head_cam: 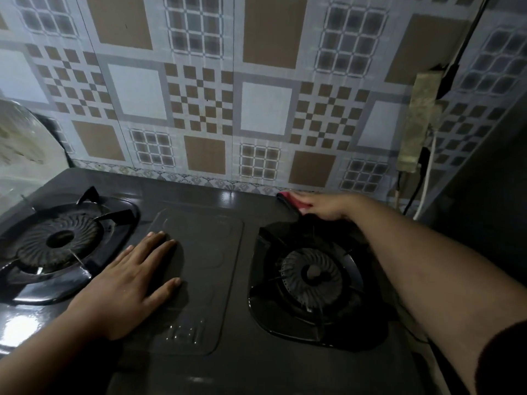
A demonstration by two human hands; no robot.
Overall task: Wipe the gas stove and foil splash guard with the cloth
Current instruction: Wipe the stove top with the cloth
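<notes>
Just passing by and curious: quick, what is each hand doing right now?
Left hand: open, flat on the black gas stove, holding nothing.
Right hand: pressing the red cloth at the stove's back edge.

no readable text, labels, brands or numbers, embossed marks on stove (199, 280) illegible

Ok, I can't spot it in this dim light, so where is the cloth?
The red cloth is under the right hand at the stove's back edge, behind the right burner.
</notes>
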